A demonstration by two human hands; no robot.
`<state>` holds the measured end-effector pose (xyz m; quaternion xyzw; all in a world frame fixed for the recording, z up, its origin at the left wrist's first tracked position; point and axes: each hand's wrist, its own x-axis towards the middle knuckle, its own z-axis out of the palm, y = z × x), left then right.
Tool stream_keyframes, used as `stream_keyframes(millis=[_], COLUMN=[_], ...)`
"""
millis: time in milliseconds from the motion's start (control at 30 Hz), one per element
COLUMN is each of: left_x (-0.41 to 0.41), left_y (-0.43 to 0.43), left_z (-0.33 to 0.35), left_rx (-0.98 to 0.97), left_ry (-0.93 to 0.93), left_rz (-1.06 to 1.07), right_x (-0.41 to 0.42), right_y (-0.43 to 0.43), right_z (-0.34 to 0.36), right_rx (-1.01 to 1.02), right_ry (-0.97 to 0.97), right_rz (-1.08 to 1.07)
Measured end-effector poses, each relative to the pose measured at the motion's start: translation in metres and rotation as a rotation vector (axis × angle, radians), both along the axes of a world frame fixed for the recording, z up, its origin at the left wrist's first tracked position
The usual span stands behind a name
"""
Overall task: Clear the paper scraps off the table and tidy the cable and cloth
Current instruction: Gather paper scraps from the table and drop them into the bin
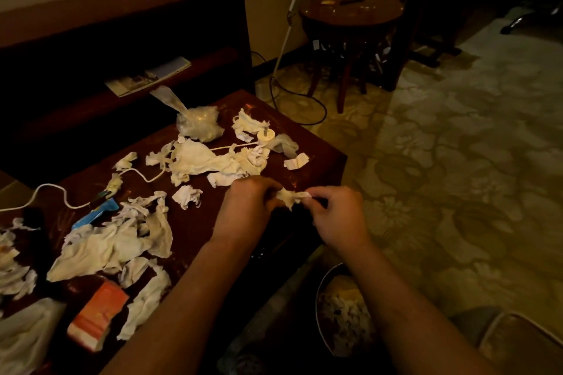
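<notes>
Table (195, 222); one scrap (291, 197) between left hand (246, 207), right hand (338, 216)

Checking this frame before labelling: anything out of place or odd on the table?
Torn paper scraps litter most of the table. The white cable snakes among them, its plug lying in scraps at the far side. The left hand and right hand pinch one scrap between them.

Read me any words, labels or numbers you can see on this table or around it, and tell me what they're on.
None can be read.
Blue wrapper: print too blurred.
Orange and white pack: no legible label.
Booklet on the shelf: cover too small and dim.
</notes>
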<state>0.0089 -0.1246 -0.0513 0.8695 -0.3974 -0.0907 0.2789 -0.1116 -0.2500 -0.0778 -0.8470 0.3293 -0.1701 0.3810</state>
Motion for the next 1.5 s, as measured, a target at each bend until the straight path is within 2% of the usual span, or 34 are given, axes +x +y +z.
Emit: stream_keyframes(millis=[67, 167, 300, 367, 433, 567, 633, 833, 900, 1000, 1133, 1300, 1400, 1500], left_x=[-0.015, -0.042, -0.068, -0.076, -0.08, -0.083, -0.084, -0.064, -0.051, -0.024, 0.004, 0.014, 0.011, -0.007], left_y=[-0.01, -0.03, -0.046, -0.049, -0.05, -0.049, -0.046, -0.02, -0.005, 0.021, 0.047, 0.052, 0.042, 0.016], left_z=[-0.005, -0.015, -0.024, -0.029, -0.035, -0.041, -0.041, -0.016, -0.005, 0.006, 0.01, 0.007, 0.005, 0.004], left_rx=[0.04, 0.104, 0.183, 0.206, 0.274, 0.393, 0.417, 0.214, 0.157, 0.128, 0.123, 0.174, 0.194, 0.194], left_ry=[-0.009, -0.021, 0.019, 0.034, 0.063, 0.126, 0.115, -0.018, -0.041, -0.03, -0.034, -0.023, 0.017, 0.076], left_rz=[-0.108, -0.248, -0.329, -0.362, -0.393, -0.458, -0.468, -0.297, -0.183, -0.051, 0.066, 0.059, 0.035, -0.057], right_x=[-0.015, -0.047, -0.083, -0.093, -0.098, -0.091, -0.077, -0.032, -0.018, 0.009, 0.037, 0.046, 0.035, 0.002], right_y=[-0.005, -0.019, -0.034, -0.034, -0.033, -0.027, -0.018, 0.007, 0.015, 0.029, 0.041, 0.033, 0.02, 0.0], right_z=[-0.001, -0.009, -0.015, -0.015, -0.02, -0.018, -0.009, 0.017, 0.02, 0.018, 0.002, -0.01, -0.009, -0.007], right_rx=[0.034, 0.044, 0.229, 0.215, 0.228, 0.184, 0.148, -0.044, -0.024, -0.073, -0.098, -0.131, -0.084, 0.056], right_ry=[0.079, 0.339, 0.673, 0.835, 0.888, 0.893, 0.827, 0.413, 0.256, 0.154, 0.105, 0.057, 0.139, 0.32], right_rz=[-0.001, -0.034, -0.136, -0.109, -0.12, -0.087, -0.05, -0.061, -0.038, 0.006, 0.017, -0.037, -0.085, -0.125])
